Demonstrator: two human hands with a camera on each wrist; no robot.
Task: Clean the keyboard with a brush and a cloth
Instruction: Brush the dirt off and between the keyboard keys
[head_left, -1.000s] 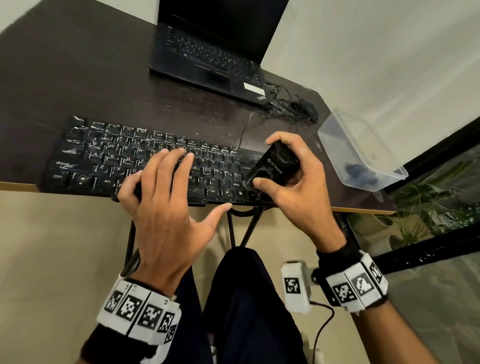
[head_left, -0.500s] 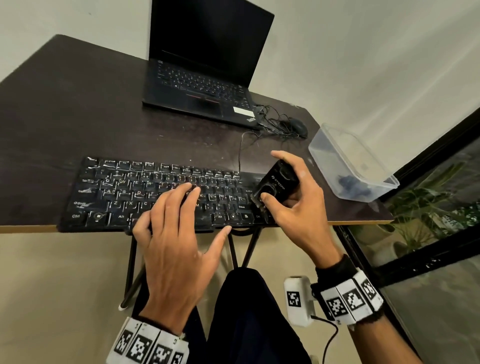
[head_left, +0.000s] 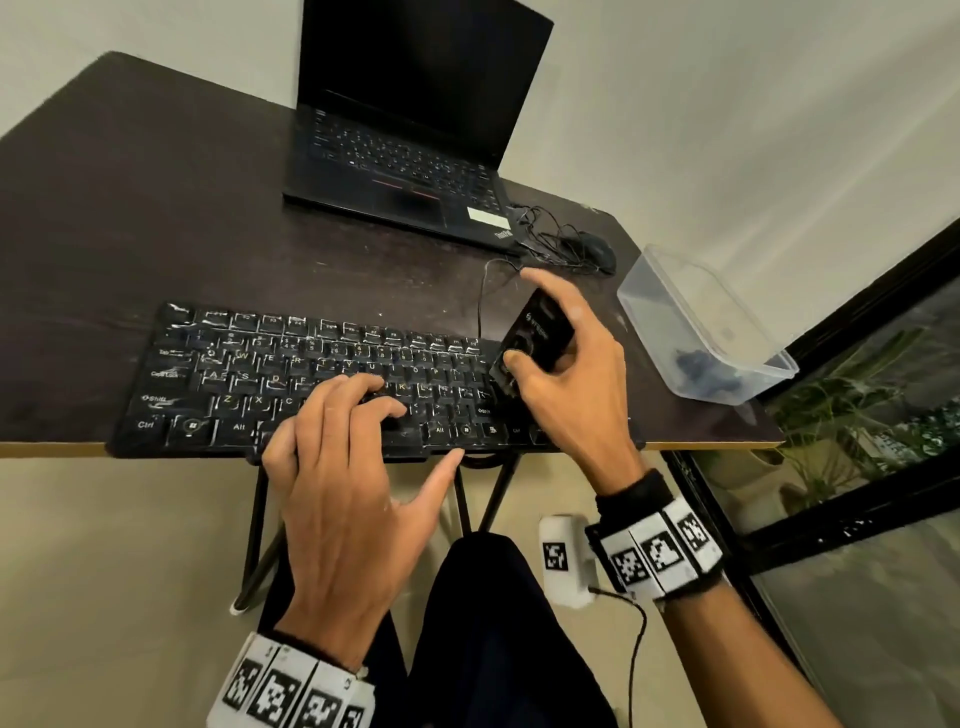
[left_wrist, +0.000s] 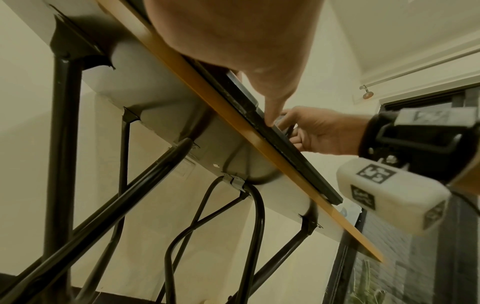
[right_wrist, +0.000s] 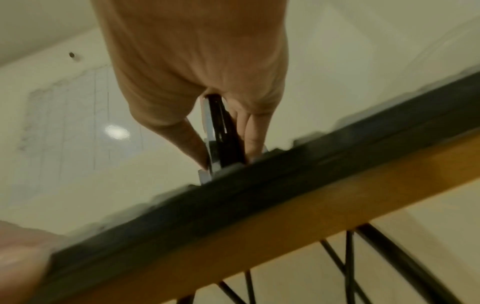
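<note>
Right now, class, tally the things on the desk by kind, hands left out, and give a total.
Keyboards: 1
Laptops: 1
Mice: 1
Brushes: 1
Tubs: 1
Total: 5

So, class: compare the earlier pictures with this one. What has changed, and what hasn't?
Little: the right hand still grips the black brush at the keyboard's right end, and the left hand still rests on the keys. Only the camera tilted.

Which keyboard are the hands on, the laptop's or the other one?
The separate black keyboard at the table's near edge. The left hand rests on its keys; the laptop sits farther back, untouched.
</note>
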